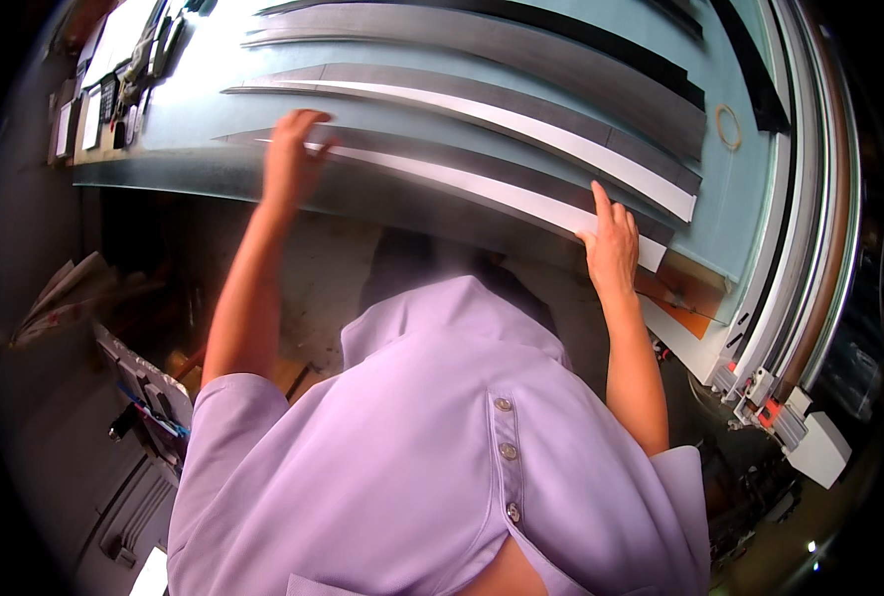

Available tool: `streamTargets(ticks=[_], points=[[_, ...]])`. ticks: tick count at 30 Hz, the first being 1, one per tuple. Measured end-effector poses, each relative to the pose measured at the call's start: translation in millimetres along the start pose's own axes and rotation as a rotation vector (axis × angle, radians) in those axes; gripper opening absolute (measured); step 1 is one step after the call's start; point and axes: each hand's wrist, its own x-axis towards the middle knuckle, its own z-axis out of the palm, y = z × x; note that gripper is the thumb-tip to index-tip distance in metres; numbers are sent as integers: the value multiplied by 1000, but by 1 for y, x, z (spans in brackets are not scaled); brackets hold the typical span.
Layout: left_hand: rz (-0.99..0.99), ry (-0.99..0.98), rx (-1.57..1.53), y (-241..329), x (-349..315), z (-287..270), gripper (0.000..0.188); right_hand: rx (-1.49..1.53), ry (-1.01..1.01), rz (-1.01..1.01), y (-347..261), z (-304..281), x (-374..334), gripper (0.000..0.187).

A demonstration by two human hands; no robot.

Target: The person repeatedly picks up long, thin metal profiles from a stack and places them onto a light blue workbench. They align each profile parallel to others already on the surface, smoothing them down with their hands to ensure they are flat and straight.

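A long grey strip with a white band along its near edge (pixel 442 181) lies on the pale blue glass-like tabletop (pixel 189 114), close to the table's front edge. My left hand (pixel 295 159) is over its left end, fingers apart and slightly bent, a little blurred. I cannot tell whether it touches the strip. At the strip's right end my right hand (pixel 614 248) rests with the index finger stretched along the surface and the thumb by the near edge. Just beyond lies a second grey strip with a white band (pixel 521 124).
Wider dark grey strips (pixel 521 55) lie farther back. A pale ring-shaped band (pixel 727 127) sits at the right, near a black strip (pixel 750 65). Long metal rails (pixel 810 228) border the table's right side. A calculator (pixel 108 96) and small tools are at the far left.
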Motion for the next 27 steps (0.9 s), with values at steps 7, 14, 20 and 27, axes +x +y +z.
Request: streamTargets(ticks=[7,14,20,27], points=[[54,-127,-35,53,-5,31,34,-42,9,-83,-1,-18,10,51],[67,-65,-155,48,66,25,11,150,243,-178,26,-39,79,30],[177,-75,-39,50,107,44,50,104,31,-290,46,-34,116,86],[193,-346,-3,65,102,48,81,-13,-121,-272,53,-28,113,96]])
